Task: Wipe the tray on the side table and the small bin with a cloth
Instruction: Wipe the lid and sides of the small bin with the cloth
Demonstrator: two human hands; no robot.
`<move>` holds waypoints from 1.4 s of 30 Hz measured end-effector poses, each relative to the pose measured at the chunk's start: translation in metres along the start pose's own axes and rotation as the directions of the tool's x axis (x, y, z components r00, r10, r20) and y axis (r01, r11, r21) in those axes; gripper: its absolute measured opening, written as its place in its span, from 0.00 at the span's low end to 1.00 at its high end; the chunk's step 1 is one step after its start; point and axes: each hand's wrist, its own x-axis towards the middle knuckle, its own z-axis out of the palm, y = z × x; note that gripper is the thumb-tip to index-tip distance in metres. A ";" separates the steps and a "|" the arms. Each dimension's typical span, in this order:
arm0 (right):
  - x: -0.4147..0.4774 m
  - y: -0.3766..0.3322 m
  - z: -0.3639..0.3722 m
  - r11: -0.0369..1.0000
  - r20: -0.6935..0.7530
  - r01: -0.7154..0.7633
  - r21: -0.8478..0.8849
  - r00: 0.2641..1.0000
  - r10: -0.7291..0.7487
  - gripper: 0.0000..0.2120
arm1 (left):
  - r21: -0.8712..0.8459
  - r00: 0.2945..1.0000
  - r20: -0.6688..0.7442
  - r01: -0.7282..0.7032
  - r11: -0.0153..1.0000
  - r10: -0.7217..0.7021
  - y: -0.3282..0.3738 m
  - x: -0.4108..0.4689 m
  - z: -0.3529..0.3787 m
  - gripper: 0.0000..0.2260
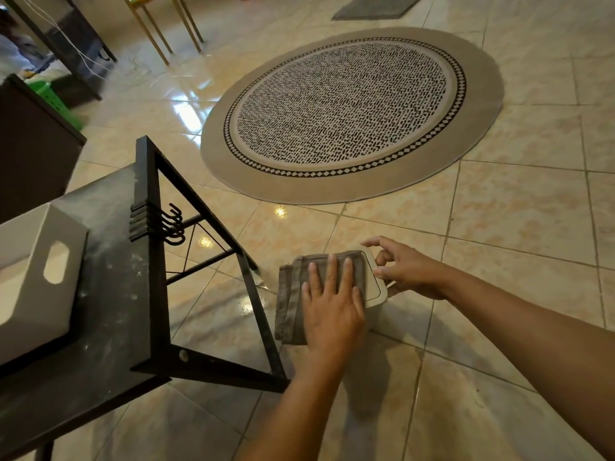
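A small white bin (377,289) stands on the tiled floor, right of the side table. A folded grey-brown cloth (293,301) lies over its lid and hangs off the left side. My left hand (332,307) presses flat on the cloth, fingers spread. At the lid's right edge, my right hand (407,271) grips the rim with thumb and fingers. On the dark side table (109,294) at left sits a white tray (36,281) with a cut-out handle.
The side table has a black metal frame (213,207) with hooks (173,226) beside the bin. A round patterned rug (349,111) lies on the floor beyond. Chair legs (159,31), a dark cabinet (33,148) and a green basket (50,94) are at the back left.
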 end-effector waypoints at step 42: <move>0.008 0.002 -0.004 0.999 0.110 -0.008 0.054 0.994 0.002 0.30 | 0.083 0.947 -0.052 -0.313 0.946 0.318 -0.017 0.025 0.008 0.26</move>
